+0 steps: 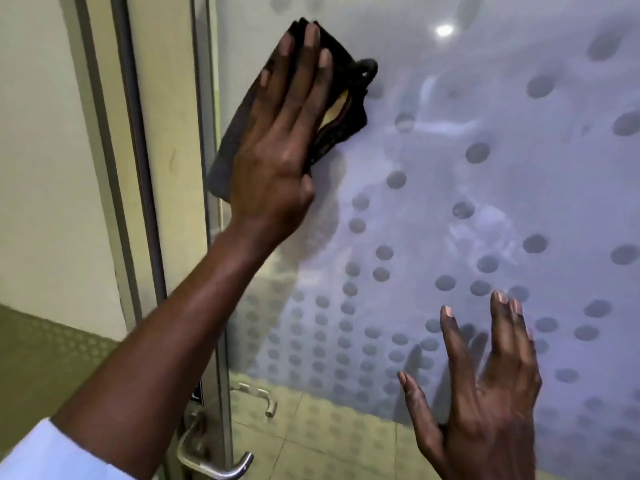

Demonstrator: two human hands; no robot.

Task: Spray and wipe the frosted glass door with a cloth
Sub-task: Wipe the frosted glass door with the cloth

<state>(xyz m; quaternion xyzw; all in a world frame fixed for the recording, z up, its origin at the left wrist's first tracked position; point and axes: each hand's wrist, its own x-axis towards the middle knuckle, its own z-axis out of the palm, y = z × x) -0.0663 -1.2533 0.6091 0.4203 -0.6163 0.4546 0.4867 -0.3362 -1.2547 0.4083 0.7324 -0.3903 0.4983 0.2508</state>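
Frosted glass door (pixel 450 168): left hand (pixel 277 147), fingers flat, presses a dark cloth (pixel 346 109) against it; right hand (pixel 485 386) rests spread, released.

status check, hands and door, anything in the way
Left hand flat, pressing dark cloth on frosted glass door. Right hand open, empty, near glass. Nothing in the way.

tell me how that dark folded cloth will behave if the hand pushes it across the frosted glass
The dark folded cloth is probably floppy: its loose corner droops past the left hand. It likely slides easily, since the frosted dotted glass door looks smooth. It may bunch or unfold, because the folded layers gape at one edge.
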